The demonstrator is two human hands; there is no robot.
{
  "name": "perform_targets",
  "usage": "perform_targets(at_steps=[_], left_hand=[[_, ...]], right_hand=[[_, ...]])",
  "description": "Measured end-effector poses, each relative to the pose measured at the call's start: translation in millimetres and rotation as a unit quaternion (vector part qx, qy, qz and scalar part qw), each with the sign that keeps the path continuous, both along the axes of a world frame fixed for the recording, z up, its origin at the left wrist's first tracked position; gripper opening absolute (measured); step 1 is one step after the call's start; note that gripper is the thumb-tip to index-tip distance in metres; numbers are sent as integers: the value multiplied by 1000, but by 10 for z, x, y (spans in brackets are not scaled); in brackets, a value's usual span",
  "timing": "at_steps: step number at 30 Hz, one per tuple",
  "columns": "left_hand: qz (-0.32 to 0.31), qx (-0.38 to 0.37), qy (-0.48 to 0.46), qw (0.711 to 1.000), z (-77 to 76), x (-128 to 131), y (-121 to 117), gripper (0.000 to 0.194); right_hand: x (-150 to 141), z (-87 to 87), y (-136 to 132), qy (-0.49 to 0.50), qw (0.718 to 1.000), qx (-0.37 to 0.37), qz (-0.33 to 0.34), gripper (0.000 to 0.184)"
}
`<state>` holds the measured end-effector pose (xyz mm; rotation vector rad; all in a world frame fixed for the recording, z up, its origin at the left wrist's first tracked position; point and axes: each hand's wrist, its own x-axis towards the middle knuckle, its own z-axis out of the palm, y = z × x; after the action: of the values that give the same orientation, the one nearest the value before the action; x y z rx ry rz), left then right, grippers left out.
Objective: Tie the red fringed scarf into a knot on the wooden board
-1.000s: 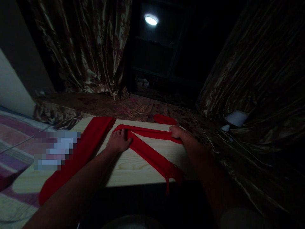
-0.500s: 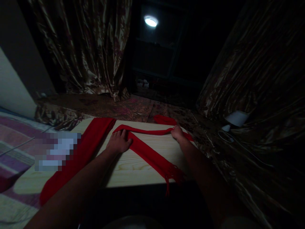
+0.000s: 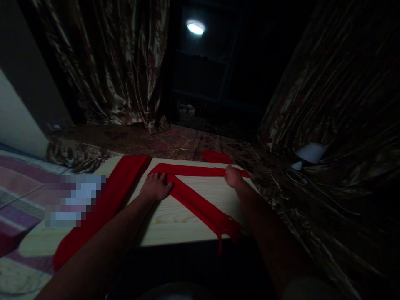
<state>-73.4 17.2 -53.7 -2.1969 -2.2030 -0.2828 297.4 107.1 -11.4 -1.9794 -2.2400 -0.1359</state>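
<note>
A red scarf (image 3: 196, 204) with a fringed end lies on the pale wooden board (image 3: 168, 216), bent at a sharp corner near the board's far side. My left hand (image 3: 155, 186) presses on that corner with its fingers spread. From there one stretch runs right along the far edge, to where my right hand (image 3: 233, 176) is closed on it. The other stretch slants toward me and ends in the fringe at the near edge. A wide red strip (image 3: 106, 200) of fabric crosses the board to the left of my left arm; whether it joins the scarf is hidden.
Beyond the board's far edge lies a red fabric loop (image 3: 216, 156). A white lamp (image 3: 311, 153) with a cord stands at the right. Patterned curtains (image 3: 125, 71) hang on both sides of a dark window. Striped bedding (image 3: 21, 183) is at the left.
The stretch of scarf between my hands has gone from thin and sagging to flatter, wider and straighter. My right hand has shifted slightly; my left hand stays at the corner.
</note>
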Motion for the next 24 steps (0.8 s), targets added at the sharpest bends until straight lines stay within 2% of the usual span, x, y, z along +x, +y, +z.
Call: perform_targets(at_steps=[7,12,17,21,24], left_hand=[[-4,-1,6,1000,12,4,-12,78],[-8,-5,10,1000,45,10,-28,76],[-10,-9,19,1000,62,13,-31,75],[-10,-19,23,1000,31,-11,-2,75],[-39,-26,47,998,11,-47,17,65]], right_hand=[[172,-42,-49,4,996,20,-83,20],[216,-74,21,32,996,19,-84,18],[259,-153,10,41,992,24,-116,46],[270,-195,26,102,992,-11,-75,66],[227,-198,70,123,991,-17,-42,66]])
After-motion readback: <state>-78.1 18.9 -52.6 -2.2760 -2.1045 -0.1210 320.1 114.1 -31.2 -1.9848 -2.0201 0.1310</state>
